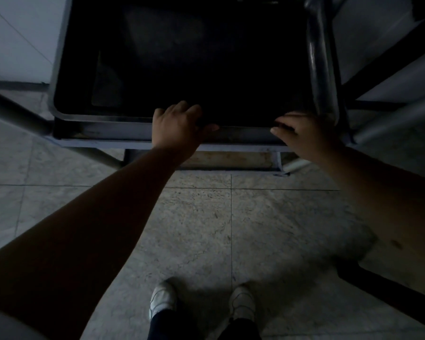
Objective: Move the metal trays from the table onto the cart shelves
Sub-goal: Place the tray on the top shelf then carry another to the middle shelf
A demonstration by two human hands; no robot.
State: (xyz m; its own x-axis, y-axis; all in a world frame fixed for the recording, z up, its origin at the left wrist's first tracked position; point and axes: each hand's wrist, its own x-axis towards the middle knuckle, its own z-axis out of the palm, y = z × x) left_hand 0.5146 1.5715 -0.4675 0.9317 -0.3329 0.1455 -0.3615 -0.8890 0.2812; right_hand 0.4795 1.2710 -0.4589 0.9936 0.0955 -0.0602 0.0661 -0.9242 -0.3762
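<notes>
A dark metal tray (103, 117) lies on a cart shelf (103, 139) in front of me, its inside almost black in the dim light. My left hand (176, 126) rests on the tray's near rim, fingers curled over the edge and thumb along its front. My right hand (302, 133) holds the same rim near the tray's right corner, fingers bent over it. Both forearms reach down from the lower corners of the view.
A cart upright post (320, 67) rises at the tray's right side, with a tube (388, 121) slanting off to the right. Another tube (15, 111) slants in from the left. Below is a lower cart shelf (231, 159), a tiled floor (231, 229) and my white shoes (162, 299).
</notes>
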